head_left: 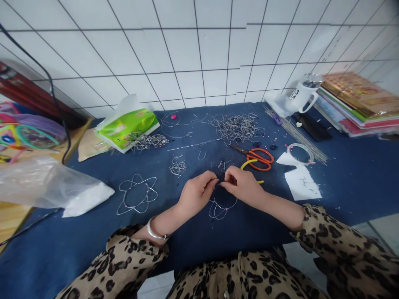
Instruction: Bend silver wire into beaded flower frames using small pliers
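My left hand [198,192] and my right hand [243,185] come close together over the blue cloth, fingers pinched. Between and below them hangs a wire ring with petal loops [225,207], its top hidden by my fingertips, which both appear to grip it. A finished-looking wire flower [137,194] with pink beads lies to the left. Partly under my right hand are yellow-handled pliers [249,162]. Orange-handled scissors [260,159] rest just beyond, and a small tangle of wire [178,166] sits past my left hand.
A large heap of bent wires [238,126] lies at the back. Nearby are a green tissue pack [129,128], a coil of clear line [300,154], white paper [301,182], straight wires [299,135], a white mug [303,96] and stacked books [358,99]. A plastic bag [46,182] is left.
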Motion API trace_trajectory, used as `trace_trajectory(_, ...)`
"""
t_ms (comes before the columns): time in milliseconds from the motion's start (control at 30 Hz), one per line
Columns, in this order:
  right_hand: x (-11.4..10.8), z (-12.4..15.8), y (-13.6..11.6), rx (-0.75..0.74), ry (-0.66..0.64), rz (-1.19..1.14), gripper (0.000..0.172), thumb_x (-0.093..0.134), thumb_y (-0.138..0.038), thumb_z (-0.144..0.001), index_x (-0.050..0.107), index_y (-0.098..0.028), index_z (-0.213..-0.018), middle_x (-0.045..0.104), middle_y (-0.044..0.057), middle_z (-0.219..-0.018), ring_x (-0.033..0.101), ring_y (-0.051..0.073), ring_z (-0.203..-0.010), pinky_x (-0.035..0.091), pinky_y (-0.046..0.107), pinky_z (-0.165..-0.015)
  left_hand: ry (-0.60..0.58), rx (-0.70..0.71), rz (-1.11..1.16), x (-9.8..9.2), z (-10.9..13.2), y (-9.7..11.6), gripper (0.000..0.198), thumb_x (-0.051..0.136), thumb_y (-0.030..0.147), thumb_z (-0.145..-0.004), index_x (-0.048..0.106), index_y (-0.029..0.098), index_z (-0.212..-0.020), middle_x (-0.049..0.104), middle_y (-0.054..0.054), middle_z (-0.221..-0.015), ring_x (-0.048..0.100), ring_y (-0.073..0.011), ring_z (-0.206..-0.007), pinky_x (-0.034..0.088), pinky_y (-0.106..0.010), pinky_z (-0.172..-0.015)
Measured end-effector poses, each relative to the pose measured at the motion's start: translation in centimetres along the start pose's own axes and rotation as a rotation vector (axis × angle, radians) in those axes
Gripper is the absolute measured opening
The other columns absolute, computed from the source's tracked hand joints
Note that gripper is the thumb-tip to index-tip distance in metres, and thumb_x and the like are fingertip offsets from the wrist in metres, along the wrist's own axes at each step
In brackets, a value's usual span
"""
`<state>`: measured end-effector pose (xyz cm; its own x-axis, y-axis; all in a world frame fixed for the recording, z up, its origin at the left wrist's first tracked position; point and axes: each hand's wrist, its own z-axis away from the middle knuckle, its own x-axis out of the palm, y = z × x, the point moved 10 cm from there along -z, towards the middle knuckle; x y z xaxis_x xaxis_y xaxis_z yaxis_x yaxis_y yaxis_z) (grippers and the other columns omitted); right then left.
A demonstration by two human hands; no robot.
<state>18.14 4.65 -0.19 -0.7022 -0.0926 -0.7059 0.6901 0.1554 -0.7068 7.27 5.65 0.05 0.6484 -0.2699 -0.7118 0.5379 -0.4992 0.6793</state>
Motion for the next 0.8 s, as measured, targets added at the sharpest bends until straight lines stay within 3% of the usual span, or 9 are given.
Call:
trace_trajectory(333,0.0,0.1,0.1,-0.033,-0.102,-0.071,0.006,0.057,-0.023,-0.078,0.052,-0.02,-0.079,0.053,-0.005,-0.07,0.049,0.008,-0.064,0.036,0.021,-0.061,0.025,-0.036,0.095,-1.2,0.1,-0.6,0.013,0.043,0.022,-0.089,0.052,0.018,-0.082,0.05,0.003,-0.067,0.045,-0.0083,-0.059,0.035,-0.021,-0.057)
trace_trajectory(500,0.4,0.2,-0.4,-0.106,-0.135,-0.009,0.003,0.057,-0.02,-0.079,0.054,-0.02,-0.08,0.054,-0.004,-0.071,0.049,0.009,-0.066,0.036,0.021,-0.063,0.081,0.021,0.092,-1.9,-0.1,0.1,0.014,0.045,0.02,-0.089,0.052,0.016,-0.077,0.051,0.0,-0.074,0.047,-0.0113,-0.07,0.037,-0.024,-0.066)
trace_trajectory(800,0.7,0.5,-0.5,-0.142,-0.172,0.09,0.012,0.055,-0.028,-0.083,0.056,-0.02,-0.091,0.06,-0.001,-0.077,0.054,0.011,-0.072,0.039,0.023,-0.066,0.016,-0.042,0.1,-1.2,-0.2,-0.6,0.013,0.045,0.023,-0.09,0.053,0.017,-0.081,0.051,0.002,-0.072,0.046,-0.009,-0.065,0.036,-0.022,-0.062)
